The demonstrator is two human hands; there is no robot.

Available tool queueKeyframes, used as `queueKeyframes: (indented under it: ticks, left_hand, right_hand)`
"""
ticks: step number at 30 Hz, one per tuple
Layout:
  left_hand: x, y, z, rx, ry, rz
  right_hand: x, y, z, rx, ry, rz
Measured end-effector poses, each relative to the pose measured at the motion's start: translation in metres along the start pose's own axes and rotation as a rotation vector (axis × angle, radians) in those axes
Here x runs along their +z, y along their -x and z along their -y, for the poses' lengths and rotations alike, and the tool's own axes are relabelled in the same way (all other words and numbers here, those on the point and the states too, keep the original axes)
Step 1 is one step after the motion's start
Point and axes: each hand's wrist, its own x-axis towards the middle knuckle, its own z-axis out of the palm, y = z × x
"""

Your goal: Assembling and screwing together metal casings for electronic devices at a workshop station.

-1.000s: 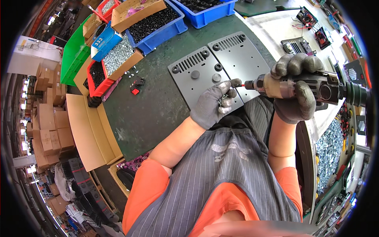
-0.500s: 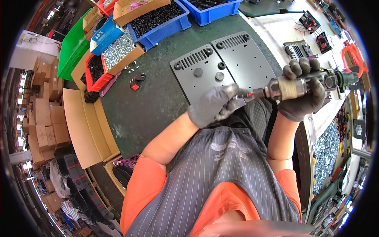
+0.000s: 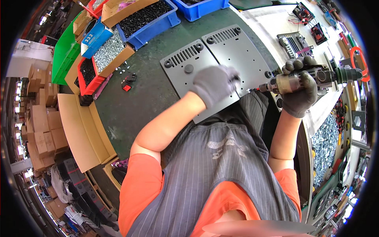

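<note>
My right hand (image 3: 302,93), in a dark grey glove, is closed around a power screwdriver (image 3: 325,77) lying nearly level. Its bit points left, with what looks like a small silver screw (image 3: 249,91) at the tip. My gloved left hand (image 3: 213,83) is over the left of two grey metal panels (image 3: 179,81); its fingers are blurred and partly hidden. Round black feet (image 3: 199,47) sit near the panel's far corners, and a loose black disc (image 3: 188,68) lies on it. The right panel (image 3: 250,59) also bears black feet (image 3: 237,30).
Blue bins (image 3: 152,25) of black screws, a cardboard box of silver screws (image 3: 108,53) and a red bin (image 3: 89,77) line the far left of the green table. Small black-and-red parts (image 3: 128,81) lie nearby. Circuit assemblies (image 3: 294,43) stand on the white surface at right.
My left hand has left the screwdriver's tip and moved up and left over the left panel, covering one disc. The screwdriver has shifted slightly, its bit tip now uncovered.
</note>
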Motion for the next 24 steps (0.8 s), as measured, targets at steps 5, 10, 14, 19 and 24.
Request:
queueKeyframes:
  ticks: [5, 10, 14, 19, 24]
  left_hand:
    - [0.030, 0.009, -0.013, 0.010, -0.032, 0.034]
    - [0.036, 0.007, -0.010, 0.034, -0.025, -0.015]
    - [0.035, 0.006, -0.010, -0.005, -0.012, -0.022]
    - [0.035, 0.005, -0.011, 0.014, 0.000, -0.046]
    - [0.031, 0.004, -0.009, 0.034, 0.006, -0.033]
  right_hand:
    - [0.010, -0.001, -0.011, 0.009, 0.090, 0.099]
    - [0.021, -0.001, -0.030, 0.123, 0.218, 0.201]
    - [0.023, -0.008, -0.038, 0.182, 0.206, 0.250]
    - [0.024, -0.010, -0.042, 0.252, 0.197, 0.290]
    - [0.029, -0.018, -0.043, 0.270, 0.257, 0.326]
